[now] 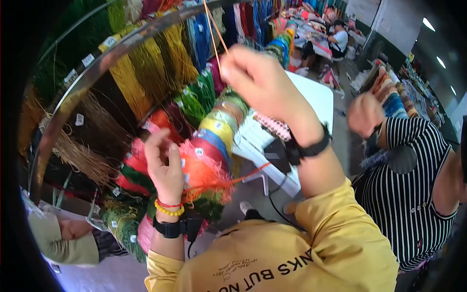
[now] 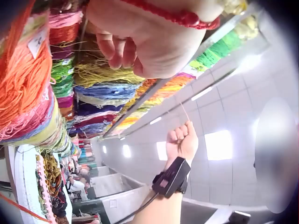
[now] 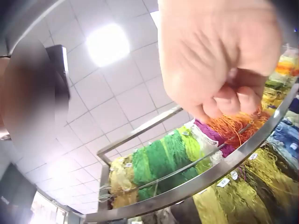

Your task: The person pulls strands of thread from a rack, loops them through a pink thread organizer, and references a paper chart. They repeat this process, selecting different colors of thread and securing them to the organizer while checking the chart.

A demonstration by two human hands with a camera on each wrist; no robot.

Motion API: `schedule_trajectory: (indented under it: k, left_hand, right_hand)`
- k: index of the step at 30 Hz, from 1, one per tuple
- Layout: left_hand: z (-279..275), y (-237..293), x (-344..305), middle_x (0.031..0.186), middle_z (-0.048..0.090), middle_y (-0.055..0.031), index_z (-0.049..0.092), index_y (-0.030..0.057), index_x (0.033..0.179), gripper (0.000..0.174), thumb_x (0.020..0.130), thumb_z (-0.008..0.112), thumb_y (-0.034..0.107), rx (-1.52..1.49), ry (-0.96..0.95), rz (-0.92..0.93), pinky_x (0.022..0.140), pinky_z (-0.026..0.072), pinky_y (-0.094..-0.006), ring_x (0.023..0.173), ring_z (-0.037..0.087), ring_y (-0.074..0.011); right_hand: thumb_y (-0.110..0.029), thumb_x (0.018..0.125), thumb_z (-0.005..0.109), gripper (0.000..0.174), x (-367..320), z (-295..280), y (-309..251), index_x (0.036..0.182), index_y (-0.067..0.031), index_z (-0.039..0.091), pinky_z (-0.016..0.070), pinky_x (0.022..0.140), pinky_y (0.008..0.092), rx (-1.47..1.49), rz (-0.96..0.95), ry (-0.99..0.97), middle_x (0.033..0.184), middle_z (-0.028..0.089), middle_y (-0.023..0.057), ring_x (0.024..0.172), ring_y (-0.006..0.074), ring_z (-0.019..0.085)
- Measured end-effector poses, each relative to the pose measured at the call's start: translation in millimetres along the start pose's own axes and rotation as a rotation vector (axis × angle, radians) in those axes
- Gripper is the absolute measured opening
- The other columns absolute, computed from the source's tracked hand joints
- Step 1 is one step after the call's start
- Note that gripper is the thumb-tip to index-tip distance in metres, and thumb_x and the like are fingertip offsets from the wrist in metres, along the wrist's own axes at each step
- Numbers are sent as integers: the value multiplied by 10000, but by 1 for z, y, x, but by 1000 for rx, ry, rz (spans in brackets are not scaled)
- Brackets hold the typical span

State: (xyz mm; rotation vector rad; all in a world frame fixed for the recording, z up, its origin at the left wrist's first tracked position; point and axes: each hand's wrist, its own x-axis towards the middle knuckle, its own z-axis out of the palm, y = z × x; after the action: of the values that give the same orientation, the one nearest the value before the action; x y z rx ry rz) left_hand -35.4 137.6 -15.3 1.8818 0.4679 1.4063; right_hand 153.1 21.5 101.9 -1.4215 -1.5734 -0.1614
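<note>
Right hand (image 1: 260, 80) curled round thread (image 1: 212, 34), which runs up toward metal rail (image 1: 104, 59), I'd guess for tension | left hand (image 1: 165, 175) loosely curled, nothing visible inside, near orange skein (image 1: 199, 171) | beyond, tagged skeins (image 1: 127, 82) hang, likely for telling shades apart

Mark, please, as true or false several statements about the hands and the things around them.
1. The right hand holds a thin thread, which runs upward. True.
2. The left hand grips the same thread. False: the left hand is away from it, near the orange yarn.
3. The yellow shirt carries dark lettering. True.
4. In the head view, the striped top is at the left. False: the striped top is at the right.
</note>
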Motion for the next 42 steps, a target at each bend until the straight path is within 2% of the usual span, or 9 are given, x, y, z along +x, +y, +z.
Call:
schedule_trajectory:
  k: [3, 5, 9, 13, 19, 21, 25, 29, 42]
  left_hand:
    - [5, 59, 0, 1093, 547, -129, 550, 32, 1092, 325, 767, 560, 32, 324, -52, 555, 881, 387, -350, 1044, 494, -296]
    - [12, 75, -16, 1069, 556, -115, 555, 40, 1082, 331, 762, 596, 112, 108, -526, 670, 895, 365, -386, 1019, 503, -306]
    - [55, 30, -99, 1025, 591, -104, 566, 49, 1088, 317, 864, 527, 269, -155, -1198, 415, 850, 415, -378, 969, 555, -261]
    - [50, -50, -183, 975, 622, -85, 566, 42, 1095, 320, 899, 496, 286, -248, -1733, -407, 773, 466, -301, 916, 593, -182]
    - [-25, -18, -190, 869, 595, -35, 524, 45, 1158, 308, 873, 546, 160, 75, -1506, -872, 684, 463, -249, 835, 557, -83]
    - [-32, -3, -191, 874, 580, -21, 458, 51, 1243, 405, 849, 551, 84, -27, -1247, -202, 636, 445, -213, 748, 533, -55]
    - [-12, 118, -173, 855, 557, -7, 408, 24, 1284, 458, 852, 540, 100, -539, -1011, -552, 616, 437, -206, 707, 524, -55]
    - [0, 145, -194, 768, 554, 14, 542, 12, 1113, 273, 886, 532, 163, -469, -1302, -487, 599, 432, -201, 695, 513, -49]
    - [-95, 258, -204, 561, 371, 53, 570, 10, 869, 233, 905, 498, 229, -811, -847, -415, 436, 206, -186, 462, 274, -34]
  right_hand:
    - [-163, 886, 498, 115, -85, -10, -35, 857, -58, 535, 433, 555, 311, -67, 143, -509, 677, 515, 82, 592, 224, 537]
    - [-139, 880, 504, 105, -127, -19, -56, 844, -54, 555, 437, 536, 329, 189, 212, -684, 672, 533, 90, 589, 287, 536]
    - [-116, 889, 508, 137, -191, -64, -75, 820, -9, 557, 430, 508, 317, 665, 278, -721, 669, 553, 93, 549, 264, 544]
    - [-107, 877, 538, 154, -229, -65, -90, 812, 31, 560, 402, 489, 286, 821, 261, -606, 684, 573, 83, 535, 183, 547]
    - [-177, 878, 539, 176, -260, -66, -130, 838, -8, 569, 375, 489, 223, 652, 829, -377, 653, 531, -12, 540, 62, 482]
    - [-199, 886, 531, 193, -264, -51, -129, 841, -16, 568, 364, 481, 191, 548, 765, -250, 662, 505, -39, 547, 19, 439]
    - [-175, 892, 515, 162, -270, -32, -131, 846, -25, 555, 362, 518, 191, 502, 729, -289, 679, 501, -33, 592, 25, 422]
    - [-160, 883, 526, 154, -312, -20, -132, 833, -14, 539, 376, 557, 211, 452, 524, -166, 661, 490, -30, 621, 49, 422]
    - [-183, 889, 542, 152, -463, -41, -157, 859, -35, 556, 352, 505, 171, 870, 967, -51, 655, 481, -29, 550, 37, 439]
